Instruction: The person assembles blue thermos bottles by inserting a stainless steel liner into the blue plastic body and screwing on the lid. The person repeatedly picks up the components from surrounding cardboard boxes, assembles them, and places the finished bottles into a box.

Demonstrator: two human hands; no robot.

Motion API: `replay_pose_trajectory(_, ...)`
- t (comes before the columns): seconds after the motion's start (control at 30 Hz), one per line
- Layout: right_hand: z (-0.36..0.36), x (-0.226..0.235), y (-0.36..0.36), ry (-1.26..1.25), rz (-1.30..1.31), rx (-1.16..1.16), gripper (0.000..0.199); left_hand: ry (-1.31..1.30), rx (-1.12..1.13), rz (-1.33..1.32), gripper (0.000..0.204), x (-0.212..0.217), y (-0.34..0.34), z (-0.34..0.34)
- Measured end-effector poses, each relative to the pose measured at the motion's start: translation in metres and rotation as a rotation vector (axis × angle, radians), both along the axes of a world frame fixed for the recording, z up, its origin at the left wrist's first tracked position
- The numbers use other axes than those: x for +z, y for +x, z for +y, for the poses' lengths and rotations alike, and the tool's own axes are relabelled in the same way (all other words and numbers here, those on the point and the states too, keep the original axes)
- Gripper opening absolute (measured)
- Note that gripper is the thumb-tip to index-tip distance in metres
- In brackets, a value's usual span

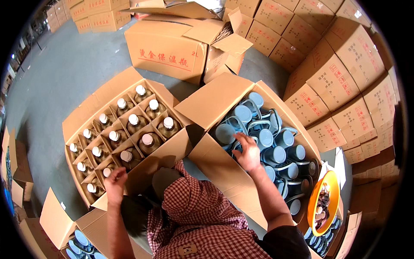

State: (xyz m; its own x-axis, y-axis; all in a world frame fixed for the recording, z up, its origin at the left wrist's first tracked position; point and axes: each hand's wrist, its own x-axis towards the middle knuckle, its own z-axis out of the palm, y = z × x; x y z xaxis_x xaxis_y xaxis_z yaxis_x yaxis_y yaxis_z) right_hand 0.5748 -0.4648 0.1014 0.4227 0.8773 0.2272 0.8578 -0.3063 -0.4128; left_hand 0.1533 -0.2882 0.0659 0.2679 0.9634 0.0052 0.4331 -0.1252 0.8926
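Note:
In front of me on the left, a divided carton (160, 150) holds several dark bottles (149, 143) with white or pinkish caps, one per compartment. My left hand (115, 184) is at its near edge beside a capped bottle (108, 172), fingers curled together; whatever they hold is hidden. On the right stands an open carton (224, 172) packed with blue plastic vessels with looped handles (243, 113). Over its left side reaches my right hand (247, 152), fingers apart, the fingertips close to a round blue vessel (225, 134). Whether they touch it is unclear.
An orange-yellow basin (313, 211) with small brown and pale pieces rests at the right carton's near end. Another open carton (166, 47) stands beyond. Stacked cartons (336, 77) wall the right side. More blue vessels (81, 238) fill a box at lower left.

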Motion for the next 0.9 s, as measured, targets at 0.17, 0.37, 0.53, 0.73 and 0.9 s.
replay_pose_trajectory(0.17, -0.031, -0.028, 0.064, -0.348, -0.111, 0.099, 0.079, -0.120, -0.071, 0.026, 0.019, 0.002, -0.001, -0.050)
replay_pose_trajectory(0.37, -0.062, -0.029, 0.051, -0.484, -0.154, 0.092, 0.040, -0.006, -0.040, 0.024, 0.019, -0.007, -0.029, -0.069)
replay_pose_trajectory(0.53, -0.094, 0.007, 0.049, -0.083, -0.146, 0.012, 0.032, -0.101, -0.038, -0.024, 0.021, -0.010, -0.033, -0.075)
replay_pose_trajectory(0.73, -0.129, 0.191, 0.027, 0.225, -0.304, -0.245, 0.026, -0.319, -0.029, -0.271, 0.019, 0.021, -0.018, -0.092)
replay_pose_trajectory(0.9, -0.176, 0.271, 0.015, 0.613, -0.123, -0.116, 0.012, -0.290, -0.153, -0.378, 0.019, 0.040, 0.014, -0.112)
